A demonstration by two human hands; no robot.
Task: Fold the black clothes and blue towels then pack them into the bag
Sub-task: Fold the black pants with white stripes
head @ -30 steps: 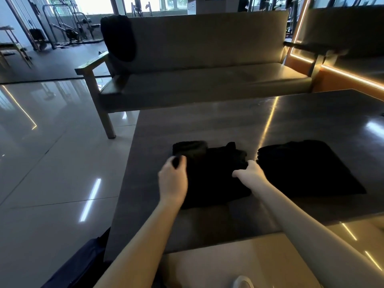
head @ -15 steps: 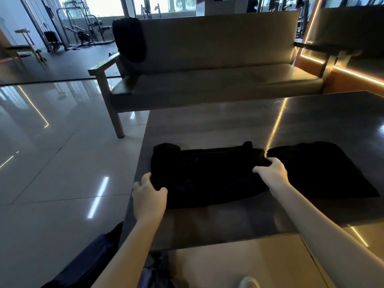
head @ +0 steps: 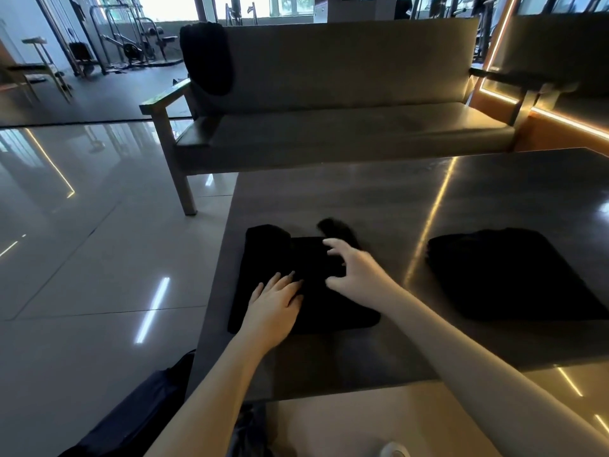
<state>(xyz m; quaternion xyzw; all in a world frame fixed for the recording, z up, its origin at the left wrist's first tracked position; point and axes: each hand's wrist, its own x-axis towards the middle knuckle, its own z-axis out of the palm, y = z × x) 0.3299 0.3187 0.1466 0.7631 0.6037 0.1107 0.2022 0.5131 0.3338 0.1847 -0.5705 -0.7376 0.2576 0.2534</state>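
I note the left hand (head: 273,308) flat, fingers straight, on the black garment (head: 336,311) at the table (head: 362,192) near left. Its far part sits under the right hand (head: 354,275), fingers spread; a folded pile (head: 514,275) lies well right.

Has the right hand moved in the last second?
Yes. The right hand has moved left, away from the folded black pile, over the middle of the black garment.

No writing, label or number can be read anywhere.
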